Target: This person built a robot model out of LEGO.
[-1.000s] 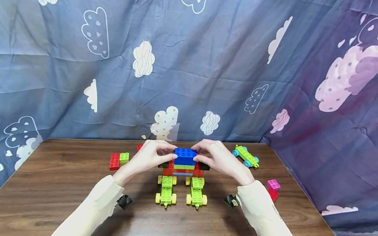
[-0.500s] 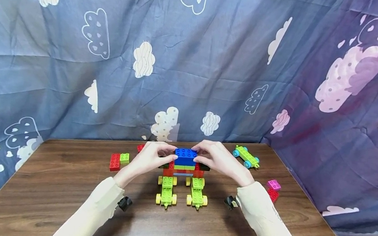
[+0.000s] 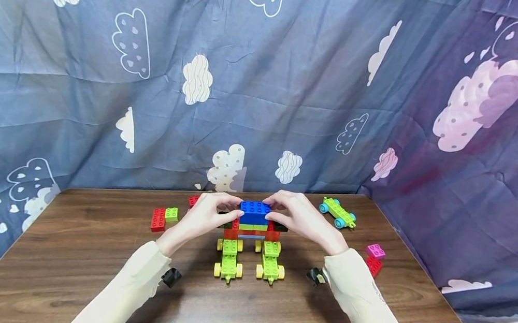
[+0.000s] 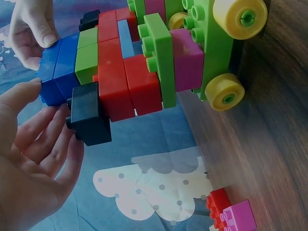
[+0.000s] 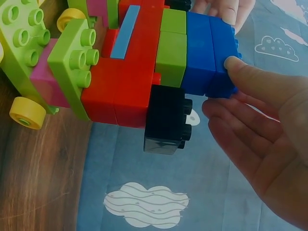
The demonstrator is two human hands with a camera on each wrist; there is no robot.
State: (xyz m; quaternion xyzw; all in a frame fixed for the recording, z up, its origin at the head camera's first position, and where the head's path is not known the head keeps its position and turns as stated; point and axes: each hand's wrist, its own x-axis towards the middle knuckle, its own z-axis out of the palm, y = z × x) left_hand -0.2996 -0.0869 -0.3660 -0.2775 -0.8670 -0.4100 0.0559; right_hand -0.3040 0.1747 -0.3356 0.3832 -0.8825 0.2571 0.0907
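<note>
A brick model (image 3: 252,228) stands on the wooden table (image 3: 66,268). It has a blue brick (image 3: 254,211) on top, green and red layers below, black bricks (image 4: 89,115) at the sides, and two green wheeled bases (image 3: 228,256) underneath. My left hand (image 3: 237,207) pinches the blue brick's left end, thumb on its front edge. My right hand (image 3: 269,209) pinches its right end. In the left wrist view my left hand (image 4: 43,115) has its thumb on the blue brick (image 4: 60,67). In the right wrist view my right hand (image 5: 226,89) has its thumb on the blue brick (image 5: 209,48).
A red brick (image 3: 157,220) joined to a small green one (image 3: 171,214) lies left of the model. A green chassis with blue wheels (image 3: 338,213) sits at the back right. A pink brick (image 3: 374,251) on a red one lies near the right edge. Cloud-print cloth (image 3: 267,79) hangs behind.
</note>
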